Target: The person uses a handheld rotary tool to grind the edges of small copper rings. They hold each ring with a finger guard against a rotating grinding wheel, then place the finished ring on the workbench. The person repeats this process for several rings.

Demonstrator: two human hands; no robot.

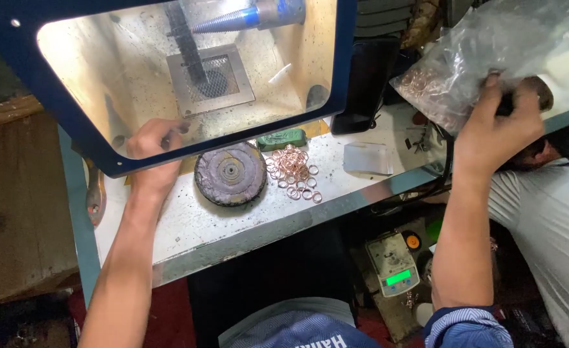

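1. The clear plastic bag (484, 51) of copper-coloured rings is sitting at the right end of the counter (246, 222), above the far right corner, and the right hand (500, 122) is gripping its lower edge with fingers curled tight.
2. The rings inside the bag are bunching toward its left side, showing pink-gold through the wrinkled film.
3. The left hand (155, 151) is resting at the lower rim of the blue-framed hood (342, 71) near the counter's left end; its fingers are curling narrowly, and whether anything is held I cannot tell.
4. A loose pile of rings (292, 171) is lying on the middle of the counter, just beside a dark round buffing wheel (231, 173) lying flat to its left.
5. A green compound bar (281, 138) is lying just behind the pile, near the hood's rim.
6. A small clear packet (368, 158) is lying flat toward the right part of the counter.
7. Inside the hood, a tapered spindle (233, 19) is pointing left above a mesh grille (210, 77).
8. Below the counter's front edge, a small scale (394, 264) with a green lit display is sitting on the floor.
9. Another person in a light shirt (549, 225) is sitting at the right edge.
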